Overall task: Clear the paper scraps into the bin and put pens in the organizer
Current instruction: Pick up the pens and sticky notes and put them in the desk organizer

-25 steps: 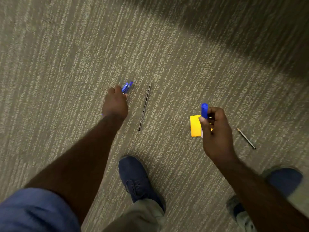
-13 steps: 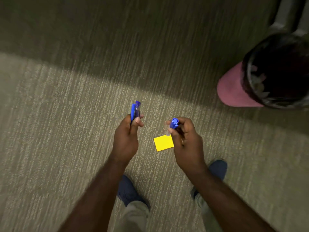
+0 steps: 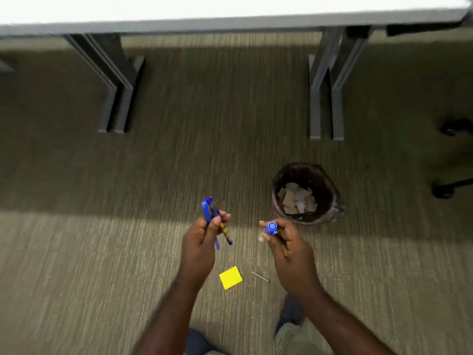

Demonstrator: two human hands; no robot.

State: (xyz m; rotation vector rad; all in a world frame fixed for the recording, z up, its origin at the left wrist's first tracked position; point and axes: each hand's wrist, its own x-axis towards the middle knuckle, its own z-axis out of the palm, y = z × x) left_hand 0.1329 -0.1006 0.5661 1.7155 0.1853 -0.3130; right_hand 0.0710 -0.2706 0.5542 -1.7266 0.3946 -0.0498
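Closest to the camera, a yellow sticky note (image 3: 230,277) lies flat on the carpet (image 3: 76,265) between the two forearms, with a pencil (image 3: 260,276) just beside it on the right, not touching it. A blue shoe (image 3: 290,312) pokes out under the right arm.

Both hands are raised in front of the body, palms turned inward toward each other and well apart. The left hand (image 3: 202,242) is closed round a bunch of blue pens (image 3: 212,216), pinched between thumb and fingers, caps pointing up and away, tips sticking out below the fingers. The right hand (image 3: 288,248) is gripping a blue-capped pen (image 3: 270,228), cap end facing up at the camera, the clear barrel mostly hidden by the thumb.

A bit further out on the right is the bin (image 3: 330,201), dark liner, sitting on the floor with a pile of torn paper scraps (image 3: 298,198) in the bottom.

Farthest off, the desk (image 3: 230,21) edge runs across the top, its grey legs standing on the carpet, and some chair casters (image 3: 442,190) are at the far right.
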